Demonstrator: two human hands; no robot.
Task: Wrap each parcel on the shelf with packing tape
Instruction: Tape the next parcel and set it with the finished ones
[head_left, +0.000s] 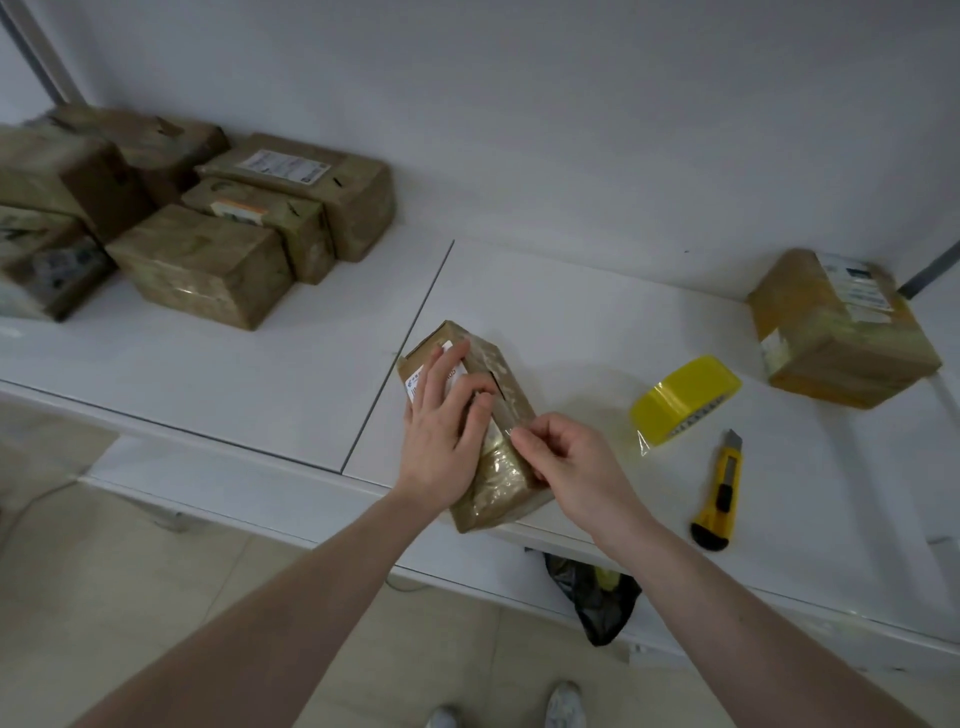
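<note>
A long brown cardboard parcel (501, 470) lies near the front edge of the white shelf (260, 374), partly covered in clear tape. My left hand (444, 431) presses flat on its top, fingers spread over a white label. My right hand (569, 470) pinches a bit of tape at the parcel's right side between thumb and forefinger. A yellow tape roll (683, 400) lies on the shelf to the right, with a loose tape end hanging off it. Beside it lies a yellow utility knife (719, 493), blade out.
Several taped brown parcels (208, 244) are heaped at the back left of the shelf. One more parcel (836, 332) with a label sits at the far right. A black bag (597, 597) lies on the floor under the shelf edge. My shoes show at the bottom.
</note>
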